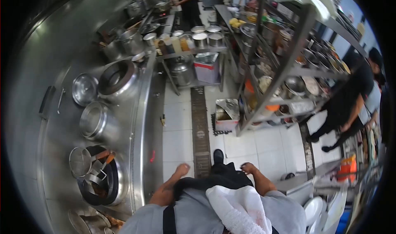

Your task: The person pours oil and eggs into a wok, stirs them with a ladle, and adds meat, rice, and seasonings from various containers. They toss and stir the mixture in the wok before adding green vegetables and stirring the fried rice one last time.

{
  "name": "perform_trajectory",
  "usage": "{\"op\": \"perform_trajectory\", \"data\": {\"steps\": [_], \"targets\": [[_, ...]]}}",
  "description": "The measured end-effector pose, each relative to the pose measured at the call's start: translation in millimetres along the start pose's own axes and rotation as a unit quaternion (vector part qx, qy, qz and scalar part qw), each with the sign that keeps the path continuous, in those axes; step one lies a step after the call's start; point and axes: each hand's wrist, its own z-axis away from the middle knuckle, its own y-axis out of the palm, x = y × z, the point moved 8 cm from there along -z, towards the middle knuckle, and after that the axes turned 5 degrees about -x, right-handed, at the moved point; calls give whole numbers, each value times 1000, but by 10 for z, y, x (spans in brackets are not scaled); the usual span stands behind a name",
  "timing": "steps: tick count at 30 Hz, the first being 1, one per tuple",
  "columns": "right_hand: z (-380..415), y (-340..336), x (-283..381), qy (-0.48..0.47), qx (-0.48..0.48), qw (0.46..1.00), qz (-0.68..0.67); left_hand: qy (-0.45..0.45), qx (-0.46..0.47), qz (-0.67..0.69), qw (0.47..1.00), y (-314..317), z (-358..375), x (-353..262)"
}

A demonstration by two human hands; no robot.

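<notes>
My left hand (182, 169) hangs above the tiled floor, close to the front edge of the steel cooking range (138, 151). Its fingers are curled in, and nothing shows in them. On the other side of my dark apron (218, 177), my right hand (248, 168) is also loosely closed, with nothing visible in it. Neither hand touches any kitchenware. Left of my left hand, a wok (119, 180) on the range holds a round mesh strainer (80, 161) and several handled tools. A white towel (237, 209) lies over my chest.
Lidded pots (97, 120) stand along the range. Ahead is a steel table (192, 51) with containers. A foil-topped bin (227, 114) sits on the floor beside a loaded shelf rack (272, 85). A drain grate (201, 126) runs along the aisle. Co-workers stand far ahead and at right.
</notes>
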Motion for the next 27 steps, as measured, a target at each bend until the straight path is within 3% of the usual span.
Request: {"op": "perform_trajectory", "data": {"steps": [1,3,4,5,6,9,11,16,17,20,22,23,24,25,27], "targets": [[-400,-210,-252,86,-21,996,-18,22,72,-5,997,63,78,38],[-896,-681,-356,151,-46,987,-18,23,175,-30,984,-20,225,250],[-1322,-846,-321,-37,35,979,199,6,191,-59,980,-132,209,401],[-1213,-1142,-234,144,-59,976,-150,-12,191,-97,977,-246,182,573],[-1170,-1374,-29,175,-131,951,-219,-27,179,-140,973,-401,70,727],[-1637,-1674,338,125,-103,966,-204,-11,120,-264,957,-873,-284,909],[-1714,-1689,1100,39,-24,999,-12,36,83,-305,948,-1013,-569,866],[-2004,-1460,2014,8,-42,999,-34,115,29,-257,959,-1025,-1281,595],[-1884,-1404,2302,21,-51,998,-19,120,128,-272,946,-713,-1582,871],[-1701,-1212,2669,12,-71,989,-133,129,151,-186,962,-791,-2232,1075],[-1776,-1102,2485,34,-60,994,-87,180,142,-193,954,-1175,-2736,1109],[-1709,-1012,2405,64,-19,996,-66,66,158,-106,980,-1356,-2965,1341],[-1637,-963,2351,91,20,995,-45,14,166,-60,984,-1496,-3202,1470],[-1550,-1029,2406,20,6,999,31,-39,168,-15,985,-1643,-3435,1593],[-1170,-1095,2606,58,-60,996,1,19,84,-56,995,-2010,-3918,1649]]}}
